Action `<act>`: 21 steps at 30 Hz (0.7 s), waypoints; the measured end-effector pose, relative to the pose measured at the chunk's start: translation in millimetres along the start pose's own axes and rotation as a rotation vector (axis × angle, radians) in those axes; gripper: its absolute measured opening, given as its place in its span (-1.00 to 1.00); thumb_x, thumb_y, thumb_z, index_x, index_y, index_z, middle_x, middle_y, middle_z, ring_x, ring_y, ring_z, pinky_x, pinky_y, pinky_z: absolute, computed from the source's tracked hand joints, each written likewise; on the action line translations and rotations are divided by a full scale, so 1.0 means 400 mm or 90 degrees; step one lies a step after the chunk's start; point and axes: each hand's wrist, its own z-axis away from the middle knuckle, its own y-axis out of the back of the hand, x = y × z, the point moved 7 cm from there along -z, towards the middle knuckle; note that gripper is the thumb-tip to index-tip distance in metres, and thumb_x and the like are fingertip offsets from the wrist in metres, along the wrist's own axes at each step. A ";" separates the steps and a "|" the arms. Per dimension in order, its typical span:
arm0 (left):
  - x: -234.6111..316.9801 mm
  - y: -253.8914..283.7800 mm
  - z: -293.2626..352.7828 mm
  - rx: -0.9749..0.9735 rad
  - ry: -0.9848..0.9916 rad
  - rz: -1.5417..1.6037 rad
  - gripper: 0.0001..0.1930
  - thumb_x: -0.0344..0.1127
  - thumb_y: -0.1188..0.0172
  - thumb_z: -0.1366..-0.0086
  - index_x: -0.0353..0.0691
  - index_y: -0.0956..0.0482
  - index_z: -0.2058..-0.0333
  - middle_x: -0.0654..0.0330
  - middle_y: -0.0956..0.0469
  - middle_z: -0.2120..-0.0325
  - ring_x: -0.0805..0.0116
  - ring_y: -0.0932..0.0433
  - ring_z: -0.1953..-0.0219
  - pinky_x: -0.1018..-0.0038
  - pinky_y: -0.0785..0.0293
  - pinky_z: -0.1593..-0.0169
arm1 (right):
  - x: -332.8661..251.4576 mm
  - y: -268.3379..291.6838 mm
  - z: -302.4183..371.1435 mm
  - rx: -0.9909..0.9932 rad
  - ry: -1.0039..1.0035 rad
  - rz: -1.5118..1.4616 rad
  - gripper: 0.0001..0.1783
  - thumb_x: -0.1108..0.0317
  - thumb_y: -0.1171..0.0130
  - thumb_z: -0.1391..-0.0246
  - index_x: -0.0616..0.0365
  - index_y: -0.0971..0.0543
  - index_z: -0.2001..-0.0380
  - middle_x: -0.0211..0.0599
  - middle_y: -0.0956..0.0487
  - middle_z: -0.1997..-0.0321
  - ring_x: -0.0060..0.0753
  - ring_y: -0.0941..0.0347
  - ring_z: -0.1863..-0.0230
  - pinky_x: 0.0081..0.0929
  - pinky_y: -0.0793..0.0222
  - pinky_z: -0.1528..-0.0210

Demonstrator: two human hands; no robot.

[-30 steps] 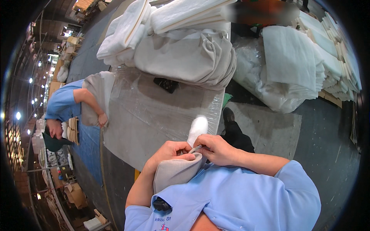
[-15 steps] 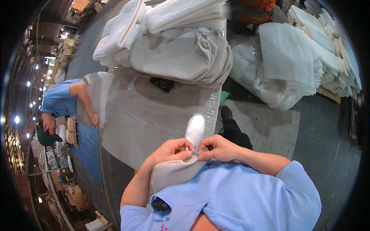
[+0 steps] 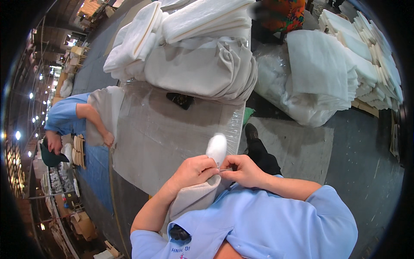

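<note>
Together, my two hands meet low in front of my shirt [image 3: 276,216], fingers closed rather than spread. With my left hand [image 3: 196,172] I pinch the edge of the grey cover [image 3: 196,196], thumb and fingers bent in. With my right hand [image 3: 245,169] I pinch a thin pale strip [image 3: 224,170] at that same edge, the fingertips of both hands almost meeting. The cover lies against my front, under my left wrist, its folded body hanging toward my left forearm. Just beyond my fingertips the rounded white padding [image 3: 216,147] sticks out toward the table [image 3: 159,142]; my hands hide where it meets the cover.

Farther up the table, grey covers [image 3: 194,71] lie in a heap, with folded white pads [image 3: 207,20] behind them. A black object [image 3: 180,100] sits just beside the heap, on my side of it. Over to my left, a co-worker [image 3: 67,112] in blue holds grey cloth [image 3: 103,105]. To my right, past the table, a white stack [image 3: 319,64] rests over clear plastic [image 3: 274,80], and a dark shoe [image 3: 251,131] is on the floor near the table edge.
</note>
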 end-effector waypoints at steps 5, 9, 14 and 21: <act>0.012 -0.002 0.003 0.044 -0.016 -0.046 -0.83 -0.21 -0.33 -0.38 -0.18 -0.65 0.28 0.06 -0.61 0.39 0.02 -0.64 0.34 0.20 -0.58 0.22 | 0.053 -0.003 -0.004 -0.077 -0.067 -0.042 -0.77 0.24 -0.33 -0.32 0.19 -0.70 0.13 -0.44 -0.62 0.28 -0.59 -0.50 0.30 -0.52 -0.46 0.23; -0.007 -0.007 0.004 0.026 0.027 -0.031 -0.79 -0.20 -0.37 -0.36 -0.24 -0.66 0.26 0.06 -0.64 0.45 0.10 -0.65 0.38 0.25 -0.56 0.25 | 0.027 0.002 -0.004 -0.053 -0.008 0.058 -0.75 0.23 -0.27 -0.38 0.20 -0.69 0.10 -0.31 -0.64 0.20 -0.43 -0.56 0.17 -0.43 -0.48 0.11; 0.010 -0.005 -0.015 -0.156 0.171 -0.072 -0.69 -0.08 -0.31 -0.42 -0.24 -0.60 0.28 0.00 -0.63 0.47 -0.03 -0.66 0.37 0.19 -0.54 0.28 | 0.004 0.007 -0.002 -0.027 0.074 0.184 -0.73 0.20 -0.17 -0.44 0.17 -0.68 0.07 -0.20 -0.62 0.13 -0.29 -0.57 0.10 -0.35 -0.48 0.04; 0.018 -0.010 -0.028 -0.121 0.008 -0.105 -0.71 -0.09 -0.26 -0.43 -0.20 -0.54 0.34 -0.01 -0.63 0.46 -0.17 -0.64 0.36 0.05 -0.52 0.30 | 0.077 -0.018 0.007 -0.095 -0.044 -0.058 -0.71 0.18 -0.19 -0.47 0.17 -0.67 0.01 -0.48 -0.60 0.23 -0.59 -0.46 0.20 -0.48 -0.44 0.10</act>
